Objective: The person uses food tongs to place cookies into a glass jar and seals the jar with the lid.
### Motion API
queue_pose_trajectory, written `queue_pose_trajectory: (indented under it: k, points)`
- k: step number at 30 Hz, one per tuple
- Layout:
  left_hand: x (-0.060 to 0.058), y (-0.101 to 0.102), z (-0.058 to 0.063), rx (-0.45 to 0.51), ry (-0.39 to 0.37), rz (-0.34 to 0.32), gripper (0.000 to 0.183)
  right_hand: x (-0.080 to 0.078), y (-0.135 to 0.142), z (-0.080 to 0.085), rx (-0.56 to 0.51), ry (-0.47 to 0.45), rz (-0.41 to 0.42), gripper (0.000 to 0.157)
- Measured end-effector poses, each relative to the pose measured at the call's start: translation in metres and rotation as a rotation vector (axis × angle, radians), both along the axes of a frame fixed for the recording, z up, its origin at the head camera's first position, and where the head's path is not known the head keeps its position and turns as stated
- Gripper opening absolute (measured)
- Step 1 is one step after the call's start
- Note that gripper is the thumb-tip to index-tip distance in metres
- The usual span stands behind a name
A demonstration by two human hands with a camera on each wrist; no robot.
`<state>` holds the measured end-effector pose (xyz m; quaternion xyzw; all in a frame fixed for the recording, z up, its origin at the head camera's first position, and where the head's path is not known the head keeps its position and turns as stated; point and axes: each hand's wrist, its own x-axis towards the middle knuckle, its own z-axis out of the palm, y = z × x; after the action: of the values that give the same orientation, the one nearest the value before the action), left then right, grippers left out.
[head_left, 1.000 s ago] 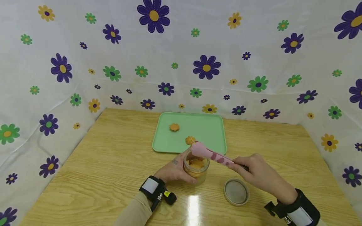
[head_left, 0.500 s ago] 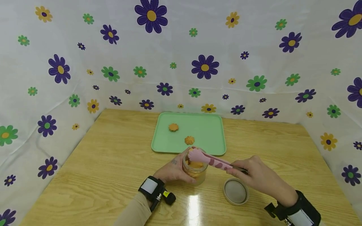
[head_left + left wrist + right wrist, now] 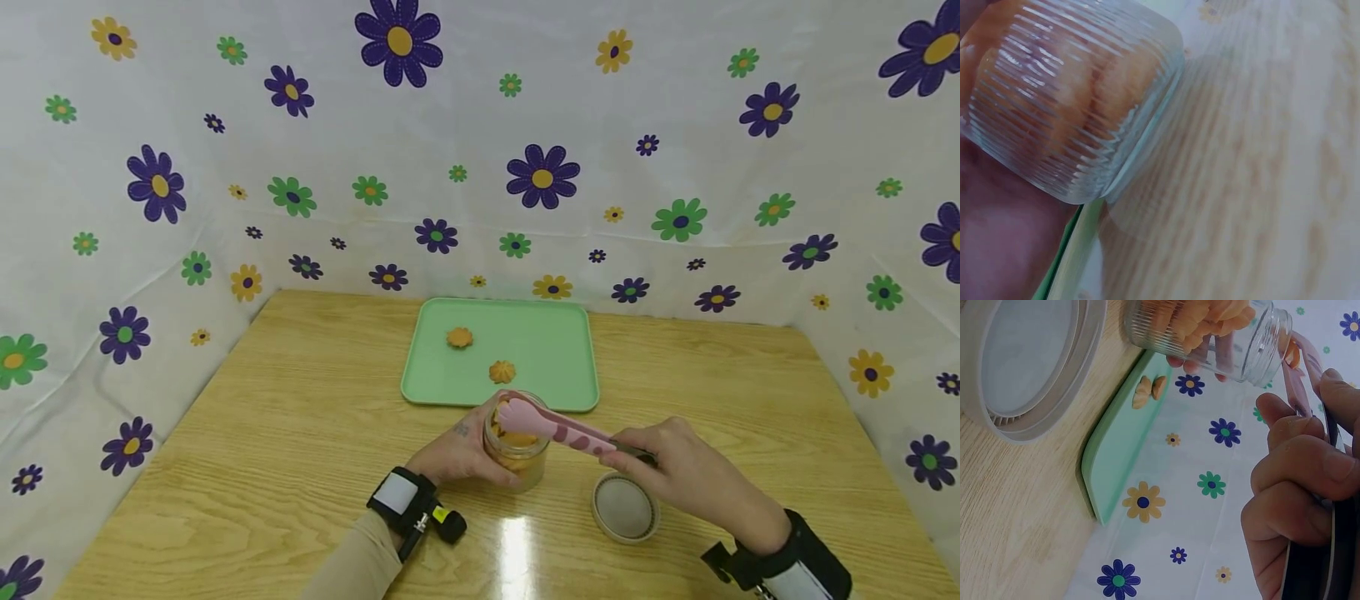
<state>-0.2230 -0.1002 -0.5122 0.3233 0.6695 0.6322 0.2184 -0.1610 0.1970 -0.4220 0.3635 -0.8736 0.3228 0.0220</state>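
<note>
My left hand [image 3: 463, 454] grips a ribbed glass jar [image 3: 531, 477] in the head view. Cookies [image 3: 1213, 319] fill part of the jar, as the right wrist view shows. In my right hand [image 3: 675, 467] is a pair of pink spotted tongs [image 3: 573, 433] with dark handles, its tips over the jar's mouth. The right wrist view has a cookie [image 3: 1292, 355] between the tong tips, right at the jar's rim. Seen from the left wrist, the jar's lower part [image 3: 1079, 112] is close to the wooden table, and cookies show through the ribs.
Behind the jar lies a green tray [image 3: 551, 346] bearing two flower-shaped cookies, one at its left [image 3: 460, 337] and one near its front edge [image 3: 502, 372]. A round lid [image 3: 624, 507] rests on the table below my right hand. A flowered cloth [image 3: 450, 125] hangs around the table.
The tong tips have lowered from above the jar's back rim, by the tray's front cookie, to over the jar's mouth. My left hand and the jar have stayed nearly still.
</note>
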Motion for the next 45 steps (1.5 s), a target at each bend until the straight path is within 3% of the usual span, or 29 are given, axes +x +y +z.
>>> queue_pose_trajectory:
  k: [10, 18, 27, 35, 45]
  points:
    - [0.000, -0.001, 0.001, 0.009, 0.010, 0.002, 0.097, -0.001, -0.002, -0.002, -0.007, 0.040, 0.012, 0.011]
    - [0.004, -0.001, 0.004, -0.018, -0.018, -0.003, 0.101, -0.004, -0.005, -0.002, -0.013, 0.002, -0.035, 0.011]
    - [0.003, -0.002, 0.003, -0.010, 0.017, 0.012, 0.099, -0.024, -0.012, 0.005, -0.020, 0.058, -0.096, 0.010]
    - [0.002, -0.001, -0.001, -0.004, 0.036, 0.008, 0.097, -0.044, -0.023, 0.007, 0.143, 0.142, -0.179, 0.028]
    - [0.003, -0.001, -0.001, 0.013, 0.049, -0.001, 0.095, -0.070, -0.039, -0.004, 0.255, 0.262, -0.227, 0.036]
